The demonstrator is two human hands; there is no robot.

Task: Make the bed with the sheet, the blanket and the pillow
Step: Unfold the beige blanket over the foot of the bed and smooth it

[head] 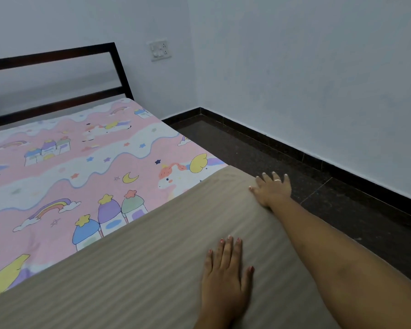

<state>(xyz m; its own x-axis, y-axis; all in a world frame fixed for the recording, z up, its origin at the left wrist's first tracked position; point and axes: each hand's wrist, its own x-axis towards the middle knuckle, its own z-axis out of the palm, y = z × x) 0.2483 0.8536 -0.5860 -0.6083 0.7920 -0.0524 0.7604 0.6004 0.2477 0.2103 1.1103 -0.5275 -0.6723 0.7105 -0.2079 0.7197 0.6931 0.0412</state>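
Nearest, left hand [226, 279] pressed flat on the beige, faintly striped blanket [138, 269], fingers together and extended, gripping nothing. Farther out, right hand [272, 188] also flat and unclenched at the blanket's far corner, fingers spread over the edge beside the dark stone floor [294, 162], a ring on one finger.

Step in hand, by the look of it: smoothing and squaring the blanket over the foot half of the bed. Best done with light, even strokes outward from the middle toward that corner, keeping the top hem straight across and the side edge in line with the mattress edge; no tugging, lest the sheet beneath be dragged into wrinkles.

Blanket lying smooth already, few creases, its upper edge running diagonally across the view. Beyond it, pink cartoon-print sheet [81, 167] with unicorns, rainbows and castles, spread flat up to the dark slatted headboard [57, 53]. No pillow in view.
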